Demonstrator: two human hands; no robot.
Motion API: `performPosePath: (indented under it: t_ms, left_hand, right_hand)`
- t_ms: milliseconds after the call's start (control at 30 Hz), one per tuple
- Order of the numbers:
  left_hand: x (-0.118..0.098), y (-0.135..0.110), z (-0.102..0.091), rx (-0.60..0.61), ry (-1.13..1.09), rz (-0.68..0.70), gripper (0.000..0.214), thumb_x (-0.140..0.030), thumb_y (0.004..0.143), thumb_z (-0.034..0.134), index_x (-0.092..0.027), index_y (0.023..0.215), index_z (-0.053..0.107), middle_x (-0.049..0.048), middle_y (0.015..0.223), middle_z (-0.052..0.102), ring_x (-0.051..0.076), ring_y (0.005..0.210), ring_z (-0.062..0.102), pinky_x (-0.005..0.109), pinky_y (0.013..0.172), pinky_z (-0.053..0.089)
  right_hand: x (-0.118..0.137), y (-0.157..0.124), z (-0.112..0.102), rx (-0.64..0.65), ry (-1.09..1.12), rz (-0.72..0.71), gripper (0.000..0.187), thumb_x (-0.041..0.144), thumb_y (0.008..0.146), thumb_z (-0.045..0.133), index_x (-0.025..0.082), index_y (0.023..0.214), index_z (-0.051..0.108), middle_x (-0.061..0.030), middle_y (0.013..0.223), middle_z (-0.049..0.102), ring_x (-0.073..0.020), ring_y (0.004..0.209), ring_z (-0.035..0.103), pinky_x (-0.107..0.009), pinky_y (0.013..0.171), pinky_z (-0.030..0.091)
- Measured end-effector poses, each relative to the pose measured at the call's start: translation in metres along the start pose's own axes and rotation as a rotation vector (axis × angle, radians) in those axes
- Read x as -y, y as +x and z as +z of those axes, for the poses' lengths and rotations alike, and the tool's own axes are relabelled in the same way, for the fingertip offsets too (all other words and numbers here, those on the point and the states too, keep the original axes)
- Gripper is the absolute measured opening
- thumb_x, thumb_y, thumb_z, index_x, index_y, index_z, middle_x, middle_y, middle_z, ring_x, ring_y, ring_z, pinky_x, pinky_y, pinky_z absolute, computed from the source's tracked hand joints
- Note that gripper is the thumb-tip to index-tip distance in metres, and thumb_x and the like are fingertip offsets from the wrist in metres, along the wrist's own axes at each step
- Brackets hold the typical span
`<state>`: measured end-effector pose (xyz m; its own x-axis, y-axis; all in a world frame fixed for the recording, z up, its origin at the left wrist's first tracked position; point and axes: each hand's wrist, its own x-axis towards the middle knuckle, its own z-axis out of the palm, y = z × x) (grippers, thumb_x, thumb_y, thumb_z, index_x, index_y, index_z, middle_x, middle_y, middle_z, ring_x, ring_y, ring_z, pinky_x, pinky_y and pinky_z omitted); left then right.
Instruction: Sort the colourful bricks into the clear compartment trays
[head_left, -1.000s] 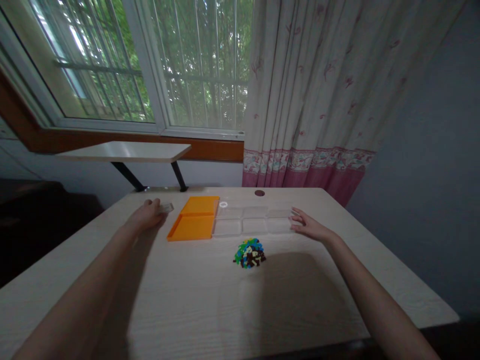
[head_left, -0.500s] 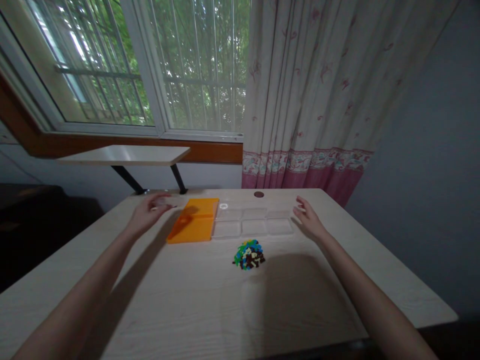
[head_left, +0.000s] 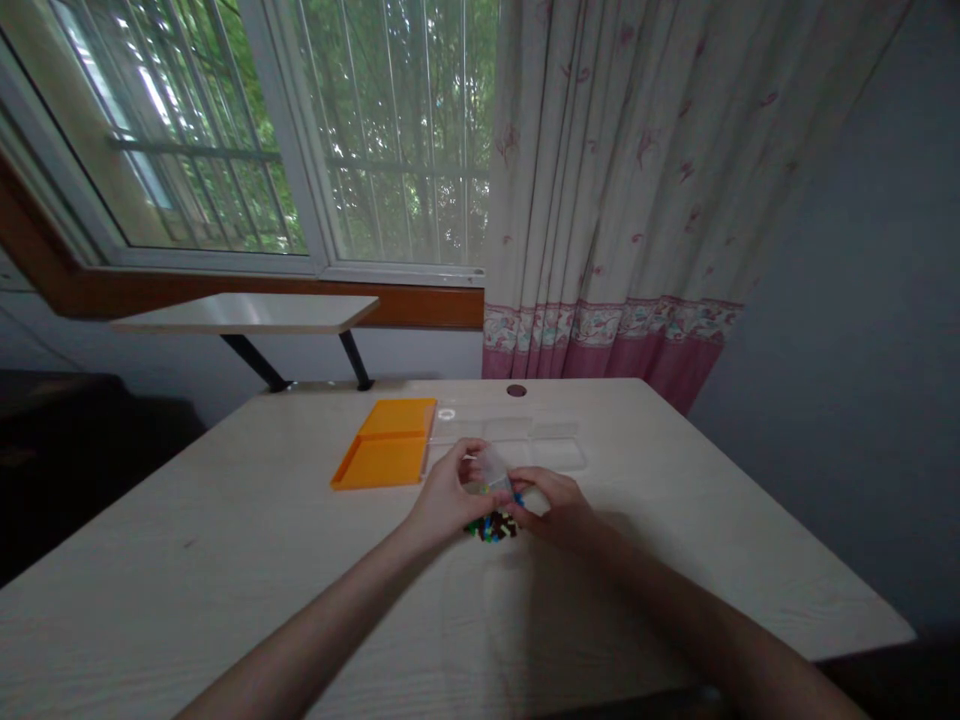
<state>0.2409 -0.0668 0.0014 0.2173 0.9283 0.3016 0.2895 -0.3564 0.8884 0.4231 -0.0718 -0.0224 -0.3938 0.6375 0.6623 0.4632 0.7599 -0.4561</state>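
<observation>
My left hand (head_left: 448, 495) is closed around a small clear plastic box (head_left: 493, 468), fingers behind it and thumb in front. At the box's right lower edge, the fingers of my right hand (head_left: 553, 503) are closed on it too. Below and partly hidden by the hands lies a heap of small coloured pieces (head_left: 493, 527), in brown, green, blue and cream. Behind the hands a clear compartment tray (head_left: 559, 455) rests on the table, its left front part covered by my left hand. What is inside the box cannot be made out.
An orange folding case (head_left: 386, 460) lies spread flat left of the clear tray. A raised white shelf (head_left: 255, 312) on black legs stands at the back left of the wooden table (head_left: 300, 600). Past the table are a window and a curtain (head_left: 600, 330).
My left hand has come from beside the orange case to above the heap, carrying the clear box. My right hand has moved in from the right and closed on the box.
</observation>
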Motion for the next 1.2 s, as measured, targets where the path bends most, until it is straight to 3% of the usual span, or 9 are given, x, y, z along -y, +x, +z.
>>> performPosePath:
  t_ms: [333,433,533,633,700,800,933,1067,1200]
  left_hand:
    - [-0.005,-0.019,0.0,-0.105,0.289,0.216,0.046,-0.029,0.055,0.073,-0.021,0.096,0.053,0.0049,0.092,0.057,0.021,0.087,0.054,0.034,0.074,0.047]
    - [-0.009,-0.019,-0.001,-0.115,0.299,0.277,0.046,-0.03,0.057,0.072,-0.02,0.098,0.054,0.0064,0.094,0.058,0.021,0.089,0.054,0.034,0.077,0.047]
    - [-0.01,-0.019,-0.007,-0.038,0.256,0.307,0.045,-0.028,0.059,0.069,-0.02,0.102,0.056,0.0071,0.097,0.059,0.022,0.093,0.055,0.034,0.08,0.047]
    - [-0.006,-0.017,-0.016,0.07,0.128,0.25,0.053,-0.025,0.059,0.069,-0.02,0.11,0.054,0.0083,0.105,0.059,0.023,0.099,0.055,0.035,0.086,0.046]
    - [0.0,-0.014,-0.021,0.13,-0.029,0.194,0.058,-0.023,0.059,0.069,-0.018,0.114,0.052,0.0106,0.112,0.057,0.024,0.103,0.054,0.037,0.09,0.043]
    - [0.008,-0.01,-0.023,0.274,-0.293,0.122,0.06,-0.021,0.058,0.07,-0.016,0.114,0.05,0.0128,0.113,0.058,0.024,0.104,0.055,0.037,0.089,0.044]
    - [0.013,-0.008,-0.02,0.413,-0.504,-0.023,0.063,-0.015,0.052,0.073,-0.016,0.11,0.049,0.0122,0.106,0.06,0.022,0.096,0.059,0.031,0.078,0.048]
    - [0.017,-0.005,-0.014,0.256,-0.61,-0.13,0.059,-0.011,0.048,0.076,-0.018,0.1,0.048,0.0052,0.098,0.059,0.013,0.079,0.062,0.023,0.068,0.048]
    - [0.02,-0.002,-0.009,0.115,-0.644,-0.2,0.057,-0.01,0.045,0.078,-0.019,0.09,0.043,0.0014,0.099,0.055,0.009,0.069,0.062,0.022,0.064,0.05]
  right_hand:
    - [0.011,-0.005,0.011,0.061,0.096,0.165,0.051,0.019,0.062,0.058,0.03,0.111,0.047,-0.0014,0.092,0.068,-0.0209,0.08,0.066,-0.031,0.068,0.054]
    - [0.007,-0.007,0.013,0.013,0.057,0.187,0.05,0.019,0.06,0.057,0.028,0.108,0.05,-0.0014,0.089,0.068,-0.0211,0.076,0.066,-0.03,0.064,0.054]
    - [-0.001,-0.004,0.006,-0.058,0.015,0.164,0.037,0.017,0.063,0.053,0.027,0.099,0.055,-0.001,0.084,0.068,-0.0185,0.07,0.065,-0.029,0.065,0.053]
    - [-0.014,0.002,-0.005,-0.08,0.117,0.17,0.024,0.018,0.067,0.052,0.024,0.089,0.059,-0.0009,0.079,0.067,-0.0168,0.071,0.064,-0.029,0.069,0.053]
    - [-0.022,0.007,-0.009,-0.124,0.281,0.265,0.019,0.025,0.07,0.055,0.022,0.088,0.059,-0.0019,0.076,0.066,-0.0167,0.069,0.064,-0.03,0.068,0.052]
    - [-0.033,0.012,-0.008,-0.159,0.592,0.466,0.026,0.039,0.071,0.058,0.019,0.087,0.058,-0.0014,0.064,0.064,-0.0159,0.059,0.062,-0.03,0.06,0.051]
    - [-0.038,0.015,-0.001,-0.081,0.889,0.65,0.037,0.049,0.066,0.063,0.017,0.085,0.059,0.0008,0.054,0.059,-0.0128,0.049,0.056,-0.025,0.051,0.045]
    - [-0.036,0.015,-0.001,-0.03,0.991,0.658,0.047,0.049,0.062,0.069,0.019,0.095,0.056,-0.0039,0.079,0.062,-0.0129,0.065,0.057,-0.028,0.062,0.046]
    - [-0.03,0.013,-0.002,0.095,0.863,0.544,0.094,0.033,0.042,0.084,0.028,0.124,0.038,-0.0078,0.112,0.049,-0.0156,0.088,0.05,-0.028,0.071,0.044]
